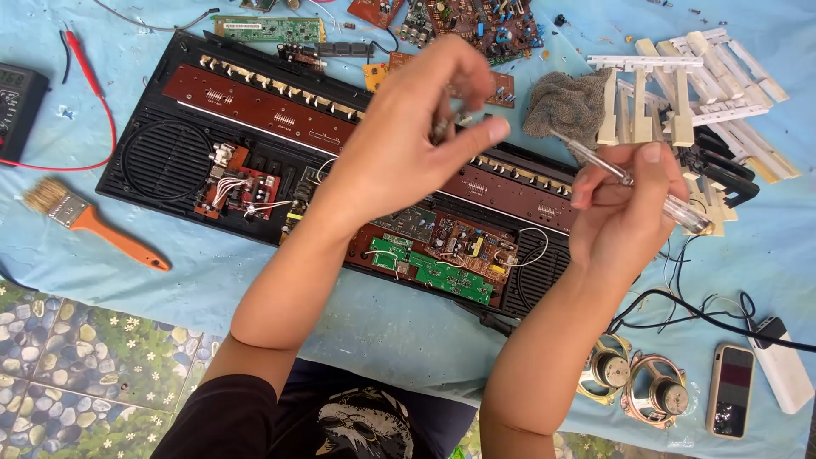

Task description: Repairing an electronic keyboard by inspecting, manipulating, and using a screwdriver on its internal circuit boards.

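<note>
The right hand (625, 208) is gripping a slim screwdriver (633, 180) with a clear plastic handle and a thin metal shaft; the fingers are closed around it, with the thumb pressing on top; the tool's long axis is running from about 10 o'clock to 4 o'clock, the metal tip pointing up-left towards the left hand and the transparent handle end projecting down-right past the palm. The left hand (408, 140) is hovering above the centre of the work, its fingertips pinching a small metallic part (444, 127); the part is too blurred to identify.

Below both hands, an opened electronic keyboard chassis (170, 157) is lying on a light blue cloth (255, 272); the black plastic shell is long and shallow, its axis tilting from 10 o'clock to 4 o'clock; brown contact strips, a green circuit board (442, 274) and a round ribbed speaker grille are showing inside.

At 1 o'clock of the right hand, a crumpled grey rag (565, 104) is resting beside a heap of cream plastic keys (697, 81); at 9 o'clock of the chassis, an orange-handled paintbrush (89, 223) is lying flat; at 5 o'clock, two loose speaker cones (633, 382) with metal magnets are sitting near a phone (731, 389) and a white power bank (784, 370).
</note>
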